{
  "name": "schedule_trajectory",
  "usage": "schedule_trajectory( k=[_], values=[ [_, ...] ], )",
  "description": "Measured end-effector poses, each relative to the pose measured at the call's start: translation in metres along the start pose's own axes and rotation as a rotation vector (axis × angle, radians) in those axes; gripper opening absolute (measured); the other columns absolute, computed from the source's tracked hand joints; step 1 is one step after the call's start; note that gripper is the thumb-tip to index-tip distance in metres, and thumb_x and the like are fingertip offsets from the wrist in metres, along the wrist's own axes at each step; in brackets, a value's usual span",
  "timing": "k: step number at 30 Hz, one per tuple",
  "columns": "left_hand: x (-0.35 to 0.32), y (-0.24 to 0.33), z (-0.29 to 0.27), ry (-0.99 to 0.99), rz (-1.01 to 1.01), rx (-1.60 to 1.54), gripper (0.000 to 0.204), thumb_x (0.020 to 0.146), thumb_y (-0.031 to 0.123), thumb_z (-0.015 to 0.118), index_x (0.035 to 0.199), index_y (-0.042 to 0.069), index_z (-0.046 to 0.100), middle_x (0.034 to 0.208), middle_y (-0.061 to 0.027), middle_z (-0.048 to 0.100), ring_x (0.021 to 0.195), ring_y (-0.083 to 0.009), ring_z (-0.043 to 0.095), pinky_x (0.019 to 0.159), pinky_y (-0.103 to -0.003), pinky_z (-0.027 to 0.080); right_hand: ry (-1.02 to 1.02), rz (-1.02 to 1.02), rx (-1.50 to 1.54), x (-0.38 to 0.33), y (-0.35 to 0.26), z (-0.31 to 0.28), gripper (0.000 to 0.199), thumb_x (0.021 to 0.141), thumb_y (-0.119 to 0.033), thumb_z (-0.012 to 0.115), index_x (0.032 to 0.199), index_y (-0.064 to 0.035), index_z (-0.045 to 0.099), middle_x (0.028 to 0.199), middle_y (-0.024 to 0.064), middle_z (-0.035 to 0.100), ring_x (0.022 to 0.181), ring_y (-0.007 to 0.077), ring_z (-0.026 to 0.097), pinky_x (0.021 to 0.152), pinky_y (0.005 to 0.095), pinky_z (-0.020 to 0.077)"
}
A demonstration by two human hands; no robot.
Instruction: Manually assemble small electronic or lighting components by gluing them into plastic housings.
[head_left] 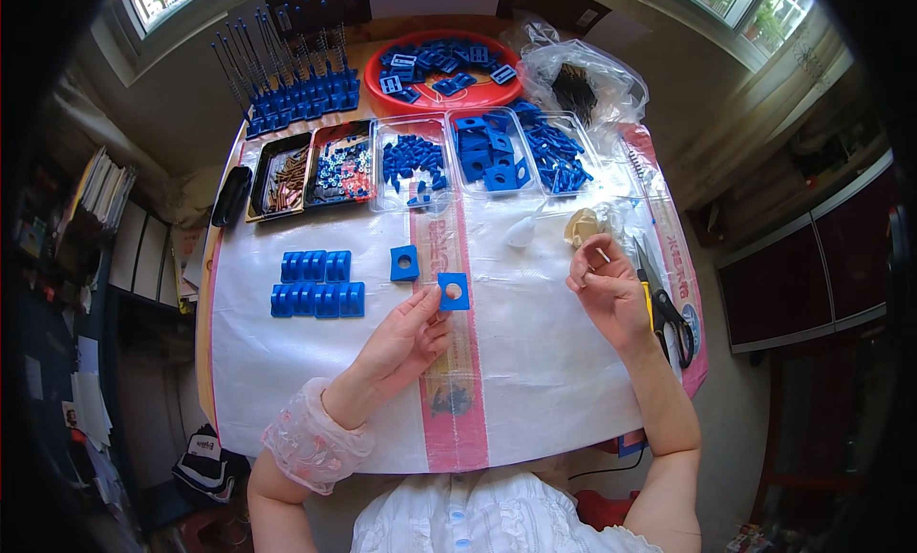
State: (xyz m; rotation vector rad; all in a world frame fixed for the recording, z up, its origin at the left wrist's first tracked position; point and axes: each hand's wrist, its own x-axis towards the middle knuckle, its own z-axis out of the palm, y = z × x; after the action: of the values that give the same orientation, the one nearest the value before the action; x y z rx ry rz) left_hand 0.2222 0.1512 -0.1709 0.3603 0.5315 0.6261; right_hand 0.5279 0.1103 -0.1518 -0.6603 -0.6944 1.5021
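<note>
My left hand (406, 341) pinches a blue square plastic plate (460, 304) with a round hole, holding it upright by its left edge between thumb and fingers. Just behind it on the table lies a similar blue plate (396, 272). To the left, two rows of blue ridged plastic pieces (317, 301) stand side by side. My right hand (611, 290) is raised over the right part of the table with its fingers curled in toward the thumb. Anything in those fingers is too small to make out. A beige lump-like object (580, 226) sits just behind the right hand.
Trays hold bronze screws (289, 176), nuts (344, 166) and small blue parts (413, 159); others hold blue plates (489, 154) and blue pieces (557, 157). Behind are a red basin (439, 95), spring assemblies (301, 104) and a plastic bag (621, 80). Black-and-yellow scissors (669, 314) lie right; a white bottle (521, 232) stands nearer.
</note>
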Motion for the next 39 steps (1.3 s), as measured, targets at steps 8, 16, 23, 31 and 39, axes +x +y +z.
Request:
schedule_trajectory(
  k=[8,16,23,31,39],
  values=[
    [-0.001,0.0,0.002,0.008,0.002,0.009,0.021,0.108,0.028,0.052,0.115,0.01,0.061,0.095,0.0054,0.057,0.071,-0.0051,0.036,0.058,-0.019,0.034,0.047,0.003,-0.055,-0.001,-0.001,0.009,0.036,0.082,0.005,0.057,0.115,-0.0099,0.056,0.091,0.0026,0.053,0.082,0.0122,0.051,0.077,0.0287,0.0417],
    [-0.001,0.0,0.001,-0.015,-0.004,0.002,0.022,0.108,0.028,0.053,0.116,0.01,0.062,0.095,0.0054,0.057,0.071,-0.0051,0.035,0.058,-0.019,0.033,-0.009,0.045,0.01,-0.001,0.001,0.004,0.031,0.083,-0.002,0.055,0.112,-0.0112,0.054,0.088,0.0016,0.047,0.077,0.0119,0.044,0.071,0.0282,0.0391],
    [0.0,-0.001,-0.002,-0.008,0.0,0.003,0.023,0.108,0.028,0.053,0.116,0.009,0.062,0.095,0.0053,0.058,0.07,-0.0054,0.035,0.058,-0.02,0.033,-0.001,0.055,0.042,-0.001,0.002,0.007,0.028,0.081,-0.002,0.053,0.108,-0.0109,0.051,0.089,0.0017,0.043,0.076,0.0125,0.042,0.072,0.0289,0.0384],
    [0.0,-0.001,-0.001,0.015,-0.007,0.003,0.025,0.107,0.029,0.053,0.116,0.008,0.062,0.09,0.0055,0.054,0.07,-0.0054,0.034,0.058,-0.02,0.033,-0.031,0.041,0.016,-0.004,0.002,0.008,0.023,0.084,-0.002,0.05,0.105,-0.011,0.046,0.087,0.0011,0.037,0.076,0.0127,0.04,0.072,0.0293,0.0374],
    [-0.001,0.0,0.004,0.03,-0.005,0.003,0.027,0.107,0.03,0.053,0.115,0.007,0.063,0.085,0.0063,0.049,0.069,-0.0045,0.034,0.057,-0.019,0.033,-0.042,0.078,0.013,-0.001,0.003,0.012,0.022,0.086,-0.004,0.053,0.106,-0.0117,0.047,0.091,0.0023,0.043,0.079,0.0125,0.044,0.075,0.0298,0.0389]
  ],
)
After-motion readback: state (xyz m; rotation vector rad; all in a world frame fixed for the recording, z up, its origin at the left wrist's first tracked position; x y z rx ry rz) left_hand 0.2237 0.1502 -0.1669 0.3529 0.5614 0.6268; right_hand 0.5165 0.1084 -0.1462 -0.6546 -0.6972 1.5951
